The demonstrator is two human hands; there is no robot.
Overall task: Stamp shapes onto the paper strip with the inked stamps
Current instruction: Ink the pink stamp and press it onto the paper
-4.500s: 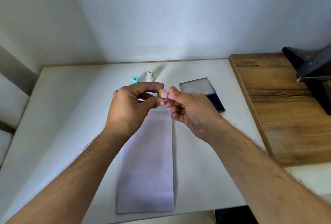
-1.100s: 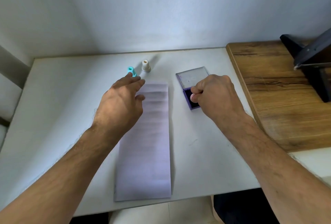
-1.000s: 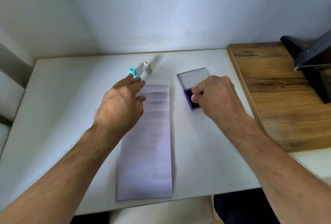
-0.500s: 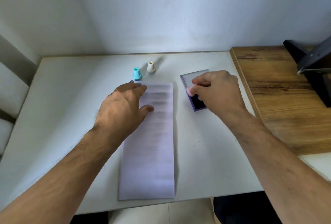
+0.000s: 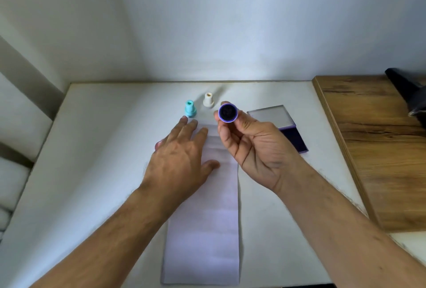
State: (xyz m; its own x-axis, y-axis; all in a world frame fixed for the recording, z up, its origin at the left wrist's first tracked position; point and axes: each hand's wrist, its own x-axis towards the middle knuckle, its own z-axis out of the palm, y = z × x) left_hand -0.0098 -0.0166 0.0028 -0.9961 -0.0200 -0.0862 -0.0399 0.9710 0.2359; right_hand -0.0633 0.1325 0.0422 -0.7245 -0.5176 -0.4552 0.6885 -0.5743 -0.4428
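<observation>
Purple ink coats the round face of the stamp (image 5: 228, 113), which is turned up toward the camera at frame centre, just above the far end of the paper strip (image 5: 202, 218). Right hand (image 5: 255, 149) pinches the stamp barrel between thumb and curled fingertips, palm facing the viewer; barrel itself mostly hidden behind the face.

Left hand (image 5: 182, 156) lies flat, fingers straight and spread, pressing the strip's upper left part against the white table (image 5: 103, 149) — holds nothing, only pins the paper.

Strip runs lengthwise from frame centre down to the bottom edge, long axis pointing away from the person. No prints visible on it; judged unstamped so far.

Key relation: the paper lies directly below and toward the bottom of the frame from the stamp hand, which is raised above the strip's far end, off the paper. Stamp face points the wrong way for printing — my reading is the hand must roll over so the inked face looks down, then descend onto bare paper beside the left hand's thumb. Right hand is the nearer one to that free area.

Open ink pad (image 5: 294, 135) sits right of the strip, lid up. Teal stamp (image 5: 190, 109) and white stamp (image 5: 208, 100) stand upright beyond the strip's far end, near the left fingertips, untouched.
</observation>
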